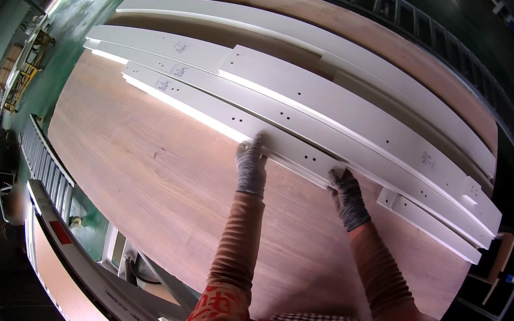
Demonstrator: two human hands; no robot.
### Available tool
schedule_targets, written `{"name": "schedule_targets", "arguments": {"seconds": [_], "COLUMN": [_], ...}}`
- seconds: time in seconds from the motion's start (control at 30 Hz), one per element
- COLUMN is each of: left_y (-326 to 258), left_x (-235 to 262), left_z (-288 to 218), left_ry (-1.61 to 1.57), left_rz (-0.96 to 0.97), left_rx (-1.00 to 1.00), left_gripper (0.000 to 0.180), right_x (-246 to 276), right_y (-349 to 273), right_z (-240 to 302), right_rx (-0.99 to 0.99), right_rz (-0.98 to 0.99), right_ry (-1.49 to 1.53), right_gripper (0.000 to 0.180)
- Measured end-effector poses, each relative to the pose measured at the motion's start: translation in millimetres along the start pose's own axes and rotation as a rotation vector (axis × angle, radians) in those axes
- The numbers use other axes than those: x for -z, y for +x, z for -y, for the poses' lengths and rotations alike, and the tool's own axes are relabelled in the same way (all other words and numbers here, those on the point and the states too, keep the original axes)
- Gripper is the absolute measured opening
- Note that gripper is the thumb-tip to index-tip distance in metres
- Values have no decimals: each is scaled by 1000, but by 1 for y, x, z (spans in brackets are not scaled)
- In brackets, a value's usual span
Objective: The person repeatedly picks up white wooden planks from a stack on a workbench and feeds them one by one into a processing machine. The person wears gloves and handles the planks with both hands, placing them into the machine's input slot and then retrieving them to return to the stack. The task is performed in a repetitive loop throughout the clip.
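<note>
Both gloved hands lie flat w/ fingers spread on the near edge of the nearest white board [211, 108] — left hand [250, 166], right hand [346, 197] — gripping nothing. Board lies on the wooden table [154, 178], touching the next white boards [345, 107]. Risk, imo: an uneven push skews it against its neighbours — or pinches fingertips.

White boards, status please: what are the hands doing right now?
Left hand and right hand, gloved, both pressing nearest white board. More boards stacked behind. Wooden table underneath.
</note>
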State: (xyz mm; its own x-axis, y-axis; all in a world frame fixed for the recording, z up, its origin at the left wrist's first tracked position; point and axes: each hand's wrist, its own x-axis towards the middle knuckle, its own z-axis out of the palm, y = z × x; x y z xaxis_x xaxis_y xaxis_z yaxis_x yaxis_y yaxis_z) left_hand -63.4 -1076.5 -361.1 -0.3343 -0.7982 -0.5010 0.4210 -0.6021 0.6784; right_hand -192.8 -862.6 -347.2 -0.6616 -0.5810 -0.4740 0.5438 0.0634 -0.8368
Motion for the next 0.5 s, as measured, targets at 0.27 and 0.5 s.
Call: {"name": "schedule_targets", "arguments": {"seconds": [0.27, 0.5], "left_y": [84, 79], "left_x": [47, 43], "left_z": [-71, -67], "left_ry": [134, 282], "left_rz": [-15, 169], "left_rx": [-71, -18], "left_gripper": [38, 56], "right_x": [-126, -125], "right_y": [65, 16], "right_z": [-33, -31], "right_rx": [205, 156], "right_rz": [329, 456], "right_ry": [-273, -327], "right_gripper": [47, 47]}}
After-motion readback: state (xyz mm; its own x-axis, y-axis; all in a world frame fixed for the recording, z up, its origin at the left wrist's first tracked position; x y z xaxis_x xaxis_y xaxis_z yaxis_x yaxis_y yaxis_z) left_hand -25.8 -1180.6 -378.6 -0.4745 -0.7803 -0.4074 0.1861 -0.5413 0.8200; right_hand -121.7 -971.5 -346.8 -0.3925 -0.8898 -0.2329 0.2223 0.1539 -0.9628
